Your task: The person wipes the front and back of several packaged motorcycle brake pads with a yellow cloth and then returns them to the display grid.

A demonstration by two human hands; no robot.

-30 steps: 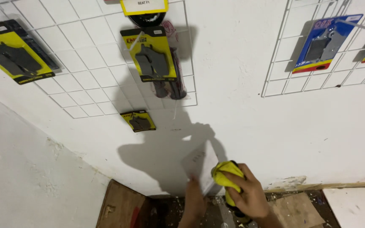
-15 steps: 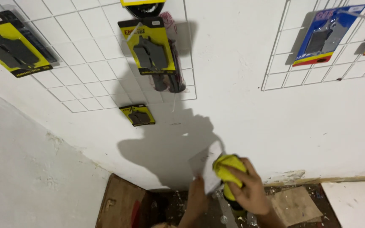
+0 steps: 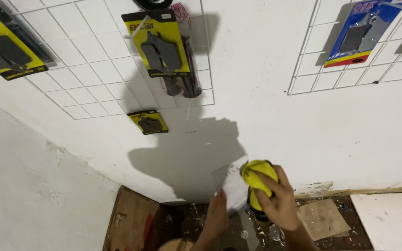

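Note:
My right hand (image 3: 278,202) grips a bunched yellow cloth (image 3: 257,173) wrapped over the top of a dark object below it. My left hand (image 3: 217,214) pinches the lower corner of a white sheet or flat plate (image 3: 232,183) held upright just left of the cloth. Both hands sit low in the head view, in front of a white wall where my shadow (image 3: 187,153) falls. What the cloth covers is mostly hidden.
White wire grid panels (image 3: 94,88) hang on the wall with yellow-and-black blister packs (image 3: 159,46), a small one (image 3: 149,122), and blue packs (image 3: 359,35) at right. Below lie a wooden board (image 3: 131,223), cardboard scraps (image 3: 322,218), debris and a white slab (image 3: 391,218).
The view has tilted down a little, so the wall packs sit higher in frame. My hands keep the same hold on cloth and sheet, shifted slightly up and right.

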